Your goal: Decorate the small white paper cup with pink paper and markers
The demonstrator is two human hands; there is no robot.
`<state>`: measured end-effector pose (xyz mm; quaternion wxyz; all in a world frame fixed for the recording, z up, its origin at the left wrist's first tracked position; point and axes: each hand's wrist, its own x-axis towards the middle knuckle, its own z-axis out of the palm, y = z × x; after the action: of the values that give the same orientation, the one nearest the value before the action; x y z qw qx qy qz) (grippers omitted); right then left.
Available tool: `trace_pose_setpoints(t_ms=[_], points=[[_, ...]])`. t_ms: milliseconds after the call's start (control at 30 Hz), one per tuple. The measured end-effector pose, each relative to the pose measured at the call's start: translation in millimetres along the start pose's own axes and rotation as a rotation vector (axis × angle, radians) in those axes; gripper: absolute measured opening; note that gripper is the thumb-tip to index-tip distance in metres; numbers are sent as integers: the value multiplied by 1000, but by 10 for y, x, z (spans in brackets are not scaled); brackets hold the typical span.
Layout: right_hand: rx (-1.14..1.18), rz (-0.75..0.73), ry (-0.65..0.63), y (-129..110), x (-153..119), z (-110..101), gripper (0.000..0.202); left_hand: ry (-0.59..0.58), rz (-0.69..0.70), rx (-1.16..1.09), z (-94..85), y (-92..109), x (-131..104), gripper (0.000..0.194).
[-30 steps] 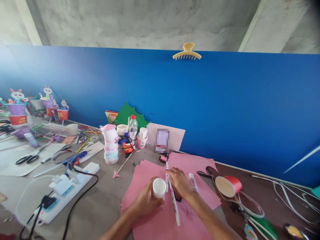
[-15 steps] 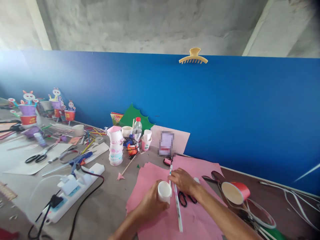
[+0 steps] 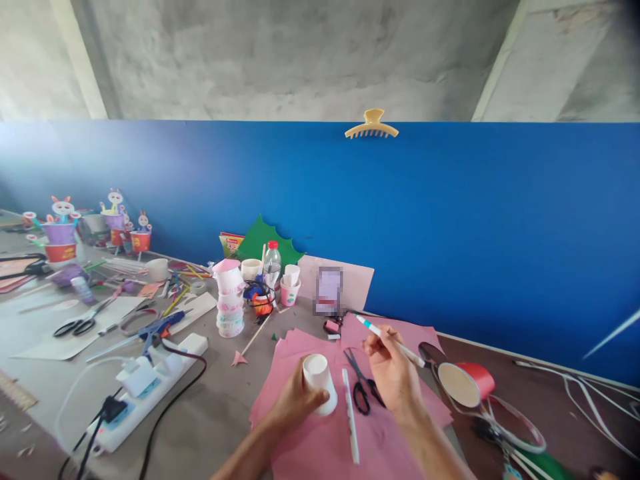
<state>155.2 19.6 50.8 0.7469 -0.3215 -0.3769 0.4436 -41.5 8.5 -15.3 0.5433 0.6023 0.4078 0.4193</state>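
Observation:
My left hand point(image 3: 295, 403) is wrapped round a white paper cup point(image 3: 320, 387), bottom end up, over the pink paper point(image 3: 300, 453). In my right hand point(image 3: 393, 370) is a white marker point(image 3: 369, 325) with a teal band, its tip pointing up and to the left. Another white marker point(image 3: 351, 420) lies on the pink paper between my hands. Beside it rest black-handled scissors point(image 3: 361, 398), partly behind my right hand. A pink eraser-like block point(image 3: 331, 326) sits at the paper's far edge.
A stacked-cup figure point(image 3: 230, 307), a bottle point(image 3: 272, 260) and smaller cups stand at the back. A white power strip point(image 3: 150, 393) with cords and a blue glue gun point(image 3: 160, 323) are at left. A red cup point(image 3: 467, 383) lies on its side at right.
My right hand has lifted the teal-banded marker off the paper and turned palm up with it. The cup in my left hand has tilted slightly, showing more of its side.

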Motion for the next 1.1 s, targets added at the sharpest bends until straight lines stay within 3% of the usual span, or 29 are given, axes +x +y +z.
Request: trace_pose_setpoints(t_ms=[133,200,300,400,500,667,867,1100], points=[[127,90,-66,16,-127,129,25,-2,-18,-98,19,92,64,81],[102,90,-109,66,-177,146,32,-34,-46,-134,66,213,92,75],[13,56,-68,163,-221,125,37,-41,-57,-260,175,326,139,65],[-120,2,-13,279,-249,61,36,-25,-54,-471,299,258,193,57],[-243,-13,17,392,-294,-5,34,-12,-136,-644,376,100,229,54],[-320,-63,56,476,-410,-1,32,-40,-188,-787,362,37,217,55],[-450,-227,-14,497,-518,35,31,-12,-143,-847,331,178,188,54],[-532,-316,-13,574,-514,-51,25,13,-133,-764,347,117,204,63]])
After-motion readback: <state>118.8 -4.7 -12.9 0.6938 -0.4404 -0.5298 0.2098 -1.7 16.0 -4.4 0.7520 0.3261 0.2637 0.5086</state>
